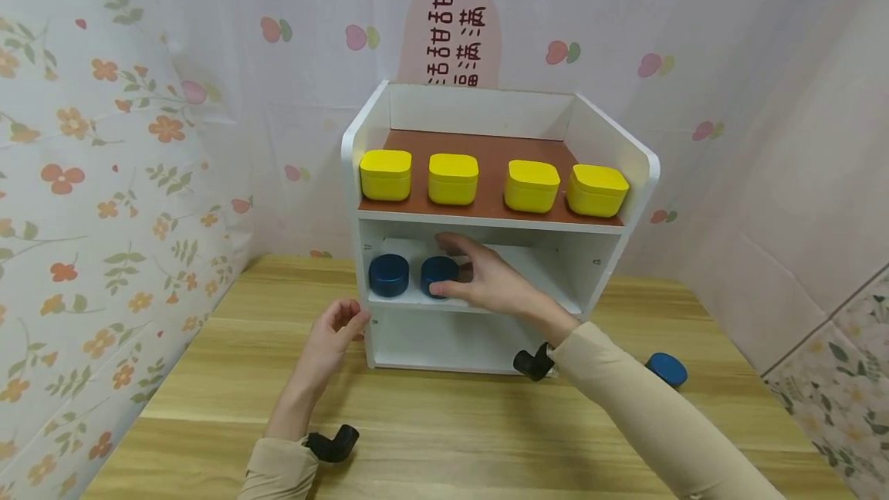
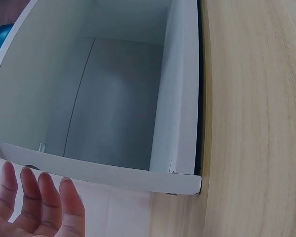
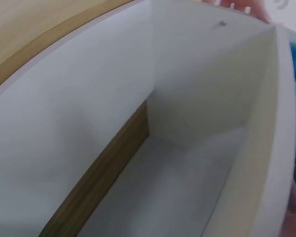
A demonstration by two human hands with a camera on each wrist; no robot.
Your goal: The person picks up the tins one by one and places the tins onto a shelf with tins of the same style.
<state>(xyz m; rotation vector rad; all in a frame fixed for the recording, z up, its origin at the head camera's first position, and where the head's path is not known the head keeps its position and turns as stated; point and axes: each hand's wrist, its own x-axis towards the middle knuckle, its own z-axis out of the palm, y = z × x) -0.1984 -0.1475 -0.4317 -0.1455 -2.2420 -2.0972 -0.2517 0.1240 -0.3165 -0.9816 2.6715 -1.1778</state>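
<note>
On the middle level of a white shelf unit (image 1: 479,307), my right hand (image 1: 496,280) holds a dark blue round tin (image 1: 439,276), its thumb across the front and fingers around the far side. A second blue round tin (image 1: 389,276) stands to its left on the same board. My left hand (image 1: 338,326) is at the unit's lower left side, fingers loosely bent and holding nothing. In the left wrist view, the fingertips of that hand (image 2: 39,207) are right at the side panel's edge. The right wrist view shows mostly the lower compartment, with blue at the right edge.
Several yellow rounded-square boxes (image 1: 453,180) stand in a row on the unit's brown top level. Another blue tin (image 1: 667,369) lies on the wooden table (image 1: 430,430), right of the unit. A patterned curtain (image 1: 292,99) hangs behind.
</note>
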